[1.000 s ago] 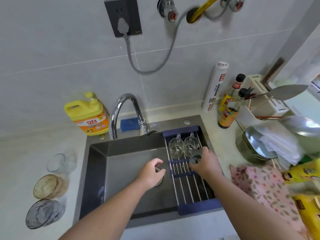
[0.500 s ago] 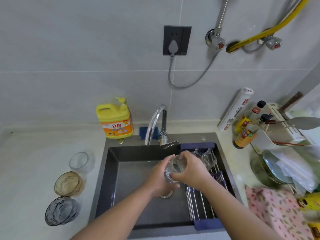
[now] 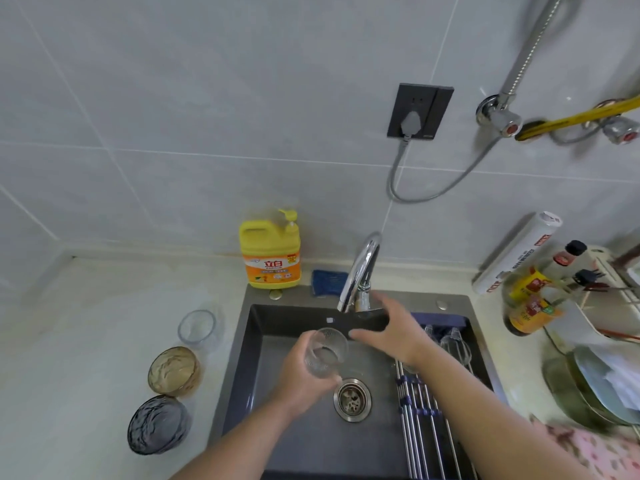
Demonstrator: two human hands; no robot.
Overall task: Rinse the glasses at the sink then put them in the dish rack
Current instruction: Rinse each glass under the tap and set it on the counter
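My left hand (image 3: 298,379) holds a clear ribbed glass (image 3: 325,355) tilted over the dark sink (image 3: 304,441), just left of the drain (image 3: 352,398) and below the chrome faucet (image 3: 360,268). My right hand (image 3: 398,334) grips the faucet's flat black handle (image 3: 367,322). No water stream is visible. The dish rack (image 3: 422,431) spans the sink's right side, and two clear glasses (image 3: 453,344) stand at its far end, partly hidden by my right wrist. On the counter to the left stand a clear glass (image 3: 197,329), an amber glass (image 3: 173,370) and a grey glass (image 3: 157,424).
A yellow detergent jug (image 3: 270,251) and a blue sponge (image 3: 329,282) sit behind the sink. Sauce bottles (image 3: 530,306), a white roll (image 3: 516,254) and stacked pans (image 3: 595,386) crowd the right counter. A patterned cloth (image 3: 588,455) lies at the lower right.
The ribbed glass came off the rack into both hands, then passed to my left hand over the sink. My right hand let go and moved up onto the faucet handle.
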